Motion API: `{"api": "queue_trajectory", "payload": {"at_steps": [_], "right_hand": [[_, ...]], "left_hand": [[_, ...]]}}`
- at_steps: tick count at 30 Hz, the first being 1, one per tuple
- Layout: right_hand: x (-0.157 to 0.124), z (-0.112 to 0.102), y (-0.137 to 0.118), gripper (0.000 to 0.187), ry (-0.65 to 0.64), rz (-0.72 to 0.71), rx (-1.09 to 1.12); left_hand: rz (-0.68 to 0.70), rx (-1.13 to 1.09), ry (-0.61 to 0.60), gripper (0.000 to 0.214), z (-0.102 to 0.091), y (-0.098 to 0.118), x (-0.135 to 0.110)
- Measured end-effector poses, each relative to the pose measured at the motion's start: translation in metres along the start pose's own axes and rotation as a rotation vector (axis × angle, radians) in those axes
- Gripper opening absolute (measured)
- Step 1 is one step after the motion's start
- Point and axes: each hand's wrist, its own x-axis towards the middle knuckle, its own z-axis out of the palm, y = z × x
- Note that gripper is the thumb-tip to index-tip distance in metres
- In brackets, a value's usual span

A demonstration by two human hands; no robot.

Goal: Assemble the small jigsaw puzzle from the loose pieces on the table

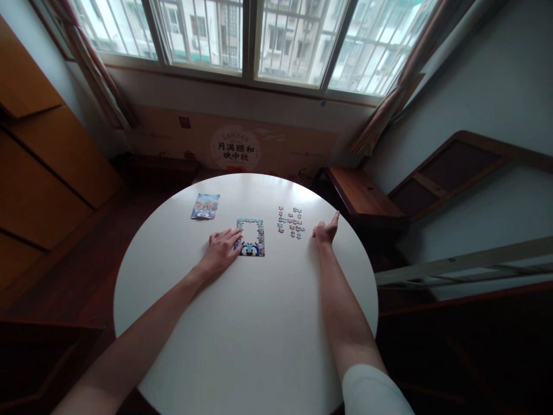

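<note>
My left hand (pixel 222 249) lies palm down on the white round table, fingers spread. Its fingertips touch the left edge of a partly assembled jigsaw puzzle (pixel 251 250). The puzzle has a filled border, a blue cartoon figure along the bottom and a pale open area in its middle. Several loose puzzle pieces (pixel 292 221) lie spread out to the right of it. Just beyond them, my right hand (pixel 326 231) rests near the table's right side, turned partly sideways, with some fingers stretched out and apart from the thumb. No piece shows in it.
A colourful printed picture sheet or packet (pixel 205 206) lies at the table's (pixel 242 340) far left. A wooden bench (pixel 365 193) stands beyond the right edge. Barred windows (pixel 298 43) and a printed panel (pixel 276 135) are behind, with wooden cabinets (pixel 47 167) at left.
</note>
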Motion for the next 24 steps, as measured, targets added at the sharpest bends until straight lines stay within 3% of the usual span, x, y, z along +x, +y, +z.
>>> {"api": "queue_trajectory", "payload": {"at_steps": [9,16,24], "right_hand": [[0.002,0.0,0.001,0.095,-0.034,0.004,-0.009],[-0.001,0.001,0.0,0.094,-0.152,-0.025,0.015],[-0.003,0.001,-0.014,0.078,-0.336,-0.121,0.084]], "left_hand": [[-0.004,-0.003,-0.01,0.039,0.0,0.0,0.0],[0.0,0.007,-0.007,0.039,0.001,-0.001,0.0],[-0.004,0.009,-0.006,0.04,0.003,-0.002,0.0]]}}
